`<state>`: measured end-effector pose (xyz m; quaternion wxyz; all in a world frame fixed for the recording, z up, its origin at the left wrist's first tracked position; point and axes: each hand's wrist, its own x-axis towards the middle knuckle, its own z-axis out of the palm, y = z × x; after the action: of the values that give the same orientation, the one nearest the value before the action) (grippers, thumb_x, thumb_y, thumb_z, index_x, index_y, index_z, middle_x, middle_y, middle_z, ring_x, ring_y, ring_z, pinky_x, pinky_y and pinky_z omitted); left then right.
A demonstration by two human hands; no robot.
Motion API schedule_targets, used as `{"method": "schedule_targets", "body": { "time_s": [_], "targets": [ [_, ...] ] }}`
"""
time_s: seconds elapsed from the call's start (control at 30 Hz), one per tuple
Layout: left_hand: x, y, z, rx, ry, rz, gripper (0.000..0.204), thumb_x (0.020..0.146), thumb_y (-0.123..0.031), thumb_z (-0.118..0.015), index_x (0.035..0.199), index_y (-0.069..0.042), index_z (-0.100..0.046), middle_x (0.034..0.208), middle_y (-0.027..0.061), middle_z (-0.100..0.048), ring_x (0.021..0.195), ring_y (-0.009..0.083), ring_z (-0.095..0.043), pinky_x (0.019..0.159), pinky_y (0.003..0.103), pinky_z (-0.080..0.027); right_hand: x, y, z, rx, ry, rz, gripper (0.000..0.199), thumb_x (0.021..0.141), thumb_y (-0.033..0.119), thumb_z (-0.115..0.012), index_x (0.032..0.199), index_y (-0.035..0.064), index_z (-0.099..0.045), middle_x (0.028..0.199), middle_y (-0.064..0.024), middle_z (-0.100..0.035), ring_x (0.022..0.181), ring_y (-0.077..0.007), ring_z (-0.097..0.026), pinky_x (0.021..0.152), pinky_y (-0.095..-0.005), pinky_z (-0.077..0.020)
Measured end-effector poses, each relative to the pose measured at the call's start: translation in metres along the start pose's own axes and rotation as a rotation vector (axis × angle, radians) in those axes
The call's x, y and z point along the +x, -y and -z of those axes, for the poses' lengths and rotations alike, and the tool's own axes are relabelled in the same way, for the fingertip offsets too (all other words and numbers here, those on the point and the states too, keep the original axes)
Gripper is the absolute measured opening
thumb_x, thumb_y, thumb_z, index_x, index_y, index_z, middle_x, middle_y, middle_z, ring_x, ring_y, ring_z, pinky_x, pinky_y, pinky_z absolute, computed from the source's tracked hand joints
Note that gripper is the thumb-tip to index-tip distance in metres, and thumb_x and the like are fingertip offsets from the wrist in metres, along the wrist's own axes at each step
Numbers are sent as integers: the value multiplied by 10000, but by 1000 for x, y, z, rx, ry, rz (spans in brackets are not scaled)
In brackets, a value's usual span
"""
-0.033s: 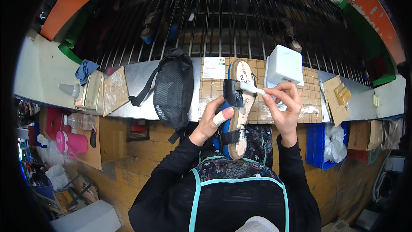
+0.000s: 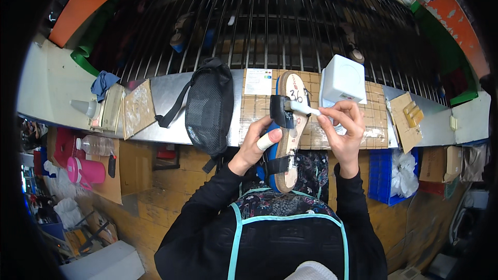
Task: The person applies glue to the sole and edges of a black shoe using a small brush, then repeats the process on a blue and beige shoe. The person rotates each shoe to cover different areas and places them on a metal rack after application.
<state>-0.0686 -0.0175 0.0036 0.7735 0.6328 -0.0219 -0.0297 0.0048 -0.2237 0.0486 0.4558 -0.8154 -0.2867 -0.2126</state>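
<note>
A sandal (image 2: 291,142) with a pale footbed, cork-coloured sole and blue edge slants over the near edge of the bench. My left hand (image 2: 255,148) grips its left side, with a white wrap round the thumb; the other fingers are partly hidden. An upper black strap (image 2: 278,111) lies folded out to the left, and a lower black strap (image 2: 277,166) sits near the heel. Between the fingertips of my right hand (image 2: 345,134) is a white-handled brush (image 2: 305,108), its tip touching the upper strap.
Cardboard (image 2: 363,119) covers the bench, carrying a white square container (image 2: 343,79) and a printed card (image 2: 258,82). A black waist bag (image 2: 210,109) lies to the left. Beyond runs a rack of metal rods (image 2: 249,31). A blue crate (image 2: 381,179) stands below right.
</note>
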Motion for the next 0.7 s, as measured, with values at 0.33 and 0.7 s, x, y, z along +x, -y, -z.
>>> {"method": "schedule_targets", "body": {
  "time_s": [0.33, 0.7],
  "targets": [
    [13, -2, -4, -41, 16, 47, 784, 837, -631, -567, 1197, 66, -554, 1033, 132, -644, 937, 171, -635, 812, 276, -507, -7, -3, 15, -112, -41, 145, 226, 680, 112, -817, 901, 127, -769, 839, -2, -610, 732, -137, -542, 744, -308, -293],
    [12, 0, -19, -335, -61, 117, 695, 920, -591, -509, 1299, -8, -514, 1124, 103, -634, 959, 137, -639, 816, 271, -539, -38, 8, 4, 63, -80, -262, 151, 782, 127, -778, 917, 66, -752, 833, -26, -587, 565, -109, -444, 648, -272, -344]
  ]
}}
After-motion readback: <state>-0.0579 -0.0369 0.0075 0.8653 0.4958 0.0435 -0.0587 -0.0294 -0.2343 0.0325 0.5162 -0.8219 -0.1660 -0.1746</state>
